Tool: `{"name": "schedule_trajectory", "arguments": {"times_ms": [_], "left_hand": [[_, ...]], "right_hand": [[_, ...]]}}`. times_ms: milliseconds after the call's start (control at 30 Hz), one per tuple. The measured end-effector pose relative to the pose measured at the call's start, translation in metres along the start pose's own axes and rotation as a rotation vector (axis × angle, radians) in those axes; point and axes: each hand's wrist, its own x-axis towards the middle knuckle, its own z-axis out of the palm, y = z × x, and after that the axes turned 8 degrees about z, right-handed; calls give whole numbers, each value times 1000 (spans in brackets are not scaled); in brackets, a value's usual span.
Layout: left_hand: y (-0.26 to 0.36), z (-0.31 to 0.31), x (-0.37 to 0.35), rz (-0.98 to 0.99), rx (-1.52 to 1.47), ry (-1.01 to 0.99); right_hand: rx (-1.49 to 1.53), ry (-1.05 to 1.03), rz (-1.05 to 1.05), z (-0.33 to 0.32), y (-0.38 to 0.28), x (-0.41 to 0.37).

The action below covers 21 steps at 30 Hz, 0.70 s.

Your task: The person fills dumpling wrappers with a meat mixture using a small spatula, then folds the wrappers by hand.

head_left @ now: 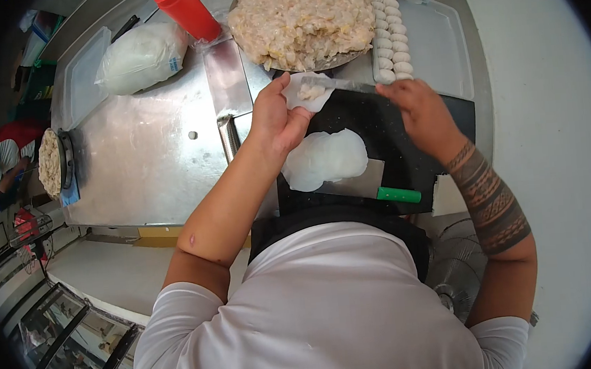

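Through the head camera I look down over the person's shoulders at a steel table (147,154). The left hand (275,120) is cupped palm-up, its fingers curled under a round white wrapper (296,101). I judge the cupping gives the dab of filling (311,92) a shallow hollow to sit in, so it does not slide off. The right hand (420,109) is closed around the handle end of a thin flat spatula (344,83). The blade reaches across to the wrapper and touches the dab. Both hands hover above a black board (389,142). A stack of wrappers (325,158) lies on the board just below the left hand, close enough, I think, to be picked from without stretching. A green-handled tool (399,194) rests at the board's near edge, untouched. Straight ahead is a heaped mound of filling (300,17), within easy reach of the blade. Beside it, on the right, a clear tray (437,41) carries neat rows of dumplings (391,31). A red squeeze bottle (188,11) and a tied white bag (140,56) sit further left, well apart from the hands. At the far left edge another person (2,155) bends over a second heaped plate (49,162).
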Motion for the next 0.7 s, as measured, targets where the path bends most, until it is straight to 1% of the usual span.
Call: {"name": "schedule_trajectory", "arguments": {"times_ms": [100,233,300,333,433,500,533,567,633,700], "left_hand": [[6,-5,-15,-17,22,-11],[21,-7,-30,-31,7,-44],[24,1,-41,-80,20,-178],[25,3,-45,-81,24,-185],[30,6,-50,-36,81,-183],[35,5,-50,102,166,-94],[37,7,-52,103,169,-101],[40,8,-55,119,165,-112],[39,13,-60,132,165,-132],[38,20,-68,116,206,-182]], "right_hand": [[-51,52,-31,-7,-8,-18],[2,101,-12,-32,-24,-25],[-73,81,-82,-31,-32,-25],[-76,88,-80,-34,-33,-25],[-103,46,-52,-53,-33,-14],[-82,111,-29,-77,-37,-5],[-105,116,97,-85,-42,1],[-109,125,99,-84,-45,9],[-452,83,259,-76,-46,31],[-553,20,284,-24,-21,59]]}}
